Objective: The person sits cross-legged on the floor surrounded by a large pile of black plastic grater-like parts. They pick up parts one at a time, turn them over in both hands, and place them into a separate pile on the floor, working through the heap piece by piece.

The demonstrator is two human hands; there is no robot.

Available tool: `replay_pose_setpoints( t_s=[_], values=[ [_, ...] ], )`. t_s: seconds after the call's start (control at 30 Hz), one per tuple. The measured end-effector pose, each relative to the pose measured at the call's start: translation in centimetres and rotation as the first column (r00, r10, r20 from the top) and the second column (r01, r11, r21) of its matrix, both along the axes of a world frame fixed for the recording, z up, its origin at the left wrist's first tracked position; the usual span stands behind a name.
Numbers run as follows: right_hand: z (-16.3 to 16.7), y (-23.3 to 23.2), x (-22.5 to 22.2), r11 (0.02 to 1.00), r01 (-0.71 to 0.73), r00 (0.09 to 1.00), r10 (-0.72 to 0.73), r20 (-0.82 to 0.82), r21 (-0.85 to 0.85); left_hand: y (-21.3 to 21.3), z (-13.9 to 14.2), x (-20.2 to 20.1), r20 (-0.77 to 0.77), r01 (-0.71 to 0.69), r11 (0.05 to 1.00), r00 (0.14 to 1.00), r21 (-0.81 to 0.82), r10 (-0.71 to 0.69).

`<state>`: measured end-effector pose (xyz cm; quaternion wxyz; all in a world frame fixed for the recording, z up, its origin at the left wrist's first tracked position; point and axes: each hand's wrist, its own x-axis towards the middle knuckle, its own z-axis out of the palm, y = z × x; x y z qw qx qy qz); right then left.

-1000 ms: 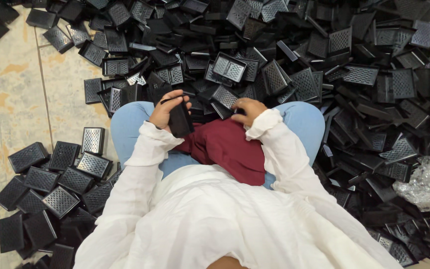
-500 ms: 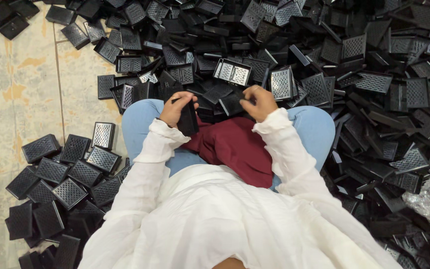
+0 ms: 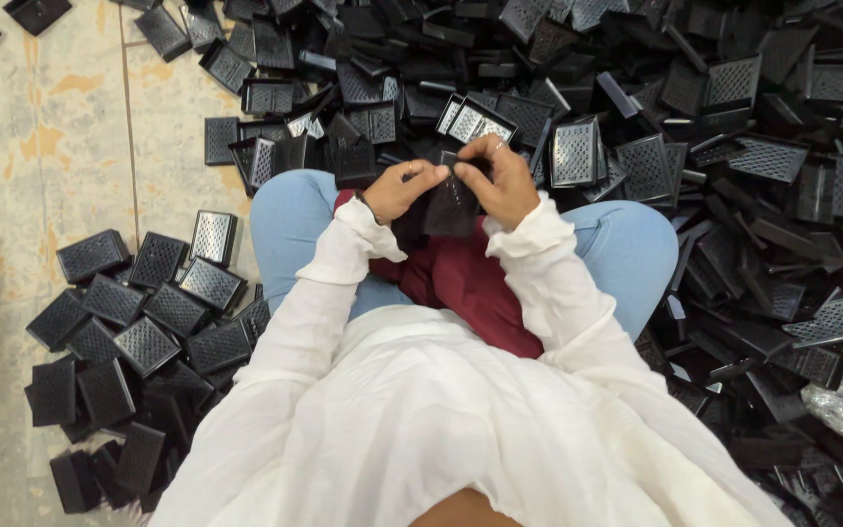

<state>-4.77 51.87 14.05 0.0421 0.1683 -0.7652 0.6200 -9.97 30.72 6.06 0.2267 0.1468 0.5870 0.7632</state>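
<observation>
Between both hands (image 3: pixel 456 185), half-hidden black grille (image 3: pixel 451 207)

Two hands, one black perforated part (image 3: pixel 453 203) between them; left of the maroon cloth (image 3: pixel 470 283), roughly twenty stacked parts (image 3: pixel 148 332); beyond it, countless more.
</observation>
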Motion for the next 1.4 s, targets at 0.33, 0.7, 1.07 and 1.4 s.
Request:
replay_pose_setpoints(
  t_s=[0.33,0.7,1.07,1.4],
  values=[
    [0.3,-3.7,2.5,0.891,0.37,0.919,-0.31,-0.243,0.264,2.8,1.0,2.2,-0.059,-0.49,0.863,0.872,-0.125,0.487],
    [1.2,-5.3,4.7,0.974,0.134,0.968,-0.09,0.236,-0.181,2.2,5.6,2.6,0.373,-0.467,0.814,0.864,0.345,0.338],
    [-1.2,-5.3,5.0,0.982,0.084,0.996,-0.09,-0.024,-0.166,3.2,4.0,4.2,-0.023,-0.389,0.871,0.91,0.301,0.414],
    [-2.9,-2.7,4.3,0.742,0.201,0.749,0.304,0.589,-0.639,0.9,3.0,3.5,0.224,-0.362,0.783,0.932,0.507,0.285]
  ],
)
